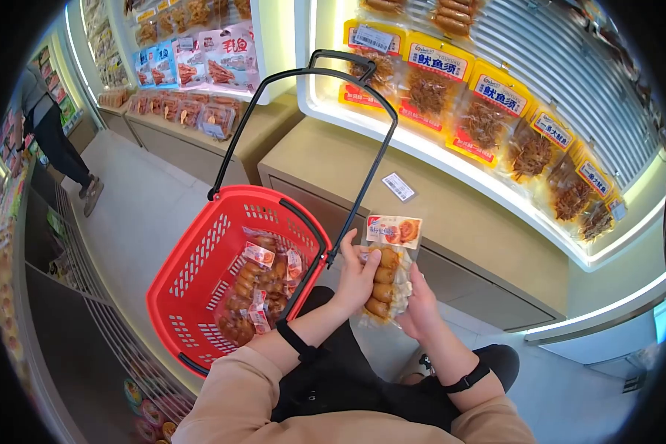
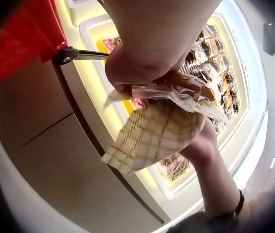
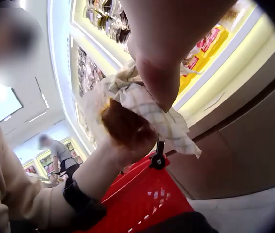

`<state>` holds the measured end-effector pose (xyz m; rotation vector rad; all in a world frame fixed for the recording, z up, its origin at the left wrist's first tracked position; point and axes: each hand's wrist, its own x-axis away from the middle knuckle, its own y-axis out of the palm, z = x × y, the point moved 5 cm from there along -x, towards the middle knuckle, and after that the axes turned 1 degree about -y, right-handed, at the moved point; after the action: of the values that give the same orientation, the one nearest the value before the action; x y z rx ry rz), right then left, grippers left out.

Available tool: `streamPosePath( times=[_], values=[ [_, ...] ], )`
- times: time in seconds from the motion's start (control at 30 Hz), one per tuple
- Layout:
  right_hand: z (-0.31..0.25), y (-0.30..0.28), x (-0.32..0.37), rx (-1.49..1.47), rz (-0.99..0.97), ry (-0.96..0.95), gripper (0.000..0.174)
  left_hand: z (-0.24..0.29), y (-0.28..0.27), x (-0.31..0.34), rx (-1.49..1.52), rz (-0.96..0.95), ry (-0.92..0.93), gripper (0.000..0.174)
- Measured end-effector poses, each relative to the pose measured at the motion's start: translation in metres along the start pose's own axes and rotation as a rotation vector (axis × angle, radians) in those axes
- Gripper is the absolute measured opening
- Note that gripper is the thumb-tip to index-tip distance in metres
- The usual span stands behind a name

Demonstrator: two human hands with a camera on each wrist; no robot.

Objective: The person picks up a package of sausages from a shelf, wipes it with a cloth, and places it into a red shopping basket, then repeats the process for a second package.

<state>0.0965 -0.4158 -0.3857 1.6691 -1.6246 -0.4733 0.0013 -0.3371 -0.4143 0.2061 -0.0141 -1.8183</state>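
Observation:
My left hand [image 1: 357, 281] grips a clear food pack [image 1: 382, 294] by its left side, thumb across the front. Brown rounded pieces show in a column through the plastic, under a printed label [image 1: 394, 230]. At the pack's right side, my right hand [image 1: 422, 305] holds a crumpled white checked cloth [image 1: 402, 285] against it. From below, in the left wrist view, the cloth [image 2: 159, 131] spreads under the pack with one corner hanging down. In the right wrist view the cloth [image 3: 161, 119] drapes around the pack and partly hides the fingers.
To my left stands a red shopping basket [image 1: 187, 235] with several similar packs [image 1: 253, 296] inside, its black handle [image 1: 383, 152] raised. A tan counter [image 1: 451, 222] bears a small price card [image 1: 399, 186]. Squid packs [image 1: 431, 92] hang behind. Another person [image 1: 55, 140] stands far left.

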Motion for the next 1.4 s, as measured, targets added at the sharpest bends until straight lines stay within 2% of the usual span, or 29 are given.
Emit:
streamPosePath(
  times=[0.07, 0.17, 0.2, 0.27, 0.4, 0.43, 0.47, 0.5, 0.53, 0.57, 0.63, 0.67, 0.7, 0.8, 0.87, 0.9, 0.97, 1.1, 1.2, 1.23, 1.33, 1.4],
  values=[
    [0.011, -0.007, -0.007, 0.136, 0.020, -0.079, 0.060, -0.012, 0.002, 0.007, -0.178, -0.021, -0.103, 0.063],
    [0.019, -0.026, -0.018, 0.248, 0.197, -0.194, 0.060, -0.024, 0.024, 0.022, -0.065, -0.261, -0.087, 0.070],
    [0.013, -0.026, -0.024, 0.292, 0.198, -0.212, 0.059, -0.025, 0.033, 0.029, 0.238, -0.272, -0.029, 0.067],
    [0.012, -0.034, -0.016, 0.364, 0.240, -0.219, 0.059, -0.005, 0.043, 0.048, 0.125, -0.286, 0.007, 0.067],
    [0.018, -0.030, -0.008, 0.669, 0.079, -0.142, 0.061, -0.016, 0.035, 0.024, 0.697, -0.237, -0.427, 0.059],
    [0.023, -0.027, -0.006, 0.853, 0.053, -0.202, 0.060, -0.034, 0.026, 0.017, 0.823, -0.259, -0.550, 0.055],
    [0.029, -0.026, -0.001, 0.847, 0.065, -0.178, 0.059, -0.048, 0.018, 0.012, 0.947, -0.278, -0.673, 0.052],
    [0.032, -0.022, 0.004, 0.841, 0.074, -0.157, 0.059, -0.040, 0.010, 0.005, 0.909, -0.285, -0.624, 0.045],
    [0.032, -0.017, 0.008, 0.835, 0.084, -0.139, 0.059, -0.032, 0.008, 0.000, 0.902, -0.283, -0.585, 0.047],
    [0.017, -0.024, 0.009, 0.689, 0.291, -0.148, 0.054, -0.024, 0.007, -0.001, 0.895, -0.283, -0.554, 0.050],
    [-0.027, -0.030, 0.004, 0.075, 0.320, -0.424, 0.049, -0.016, 0.007, 0.002, 0.891, -0.301, -0.533, 0.051],
    [-0.053, -0.032, 0.009, 0.089, 0.322, -0.614, 0.042, -0.013, 0.008, 0.006, 0.875, -0.327, -0.536, 0.051],
    [-0.074, -0.028, 0.019, 0.194, 0.323, -0.708, 0.044, -0.007, 0.011, 0.011, 0.864, -0.350, -0.536, 0.050],
    [-0.075, -0.043, 0.018, 0.868, 0.368, -0.703, 0.046, -0.005, 0.021, 0.021, 0.862, -0.447, -0.535, 0.049],
    [-0.045, -0.013, 0.010, 1.412, 0.188, -0.672, 0.051, -0.007, 0.031, 0.026, 0.925, -0.525, -0.529, 0.050],
    [-0.023, -0.007, 0.007, 1.619, 0.088, -0.662, 0.055, 0.021, 0.034, 0.031, 0.847, -0.439, -0.528, 0.051],
    [-0.016, 0.015, 0.017, 1.660, -0.006, -0.631, 0.062, 0.002, 0.028, 0.026, 0.882, -0.374, -0.544, 0.053],
    [0.006, 0.022, 0.025, 1.816, -0.135, -0.515, 0.065, -0.001, 0.014, 0.021, 1.051, -0.329, -0.607, 0.052],
    [0.009, 0.036, 0.037, 1.811, -0.173, -0.537, 0.063, 0.000, 0.007, 0.013, 1.105, -0.394, -0.525, 0.052],
    [0.009, 0.039, 0.040, 1.808, -0.221, -0.505, 0.057, 0.004, 0.006, 0.009, 1.158, -0.422, -0.506, 0.051],
    [0.001, 0.012, 0.046, 1.316, -0.072, -0.312, 0.049, 0.014, -0.002, 0.000, 1.060, -0.271, -0.392, 0.051],
    [-0.030, -0.027, 0.037, 0.652, 0.266, -0.375, 0.045, 0.012, -0.006, -0.004, 1.024, -0.308, -0.396, 0.047]
  ],
)
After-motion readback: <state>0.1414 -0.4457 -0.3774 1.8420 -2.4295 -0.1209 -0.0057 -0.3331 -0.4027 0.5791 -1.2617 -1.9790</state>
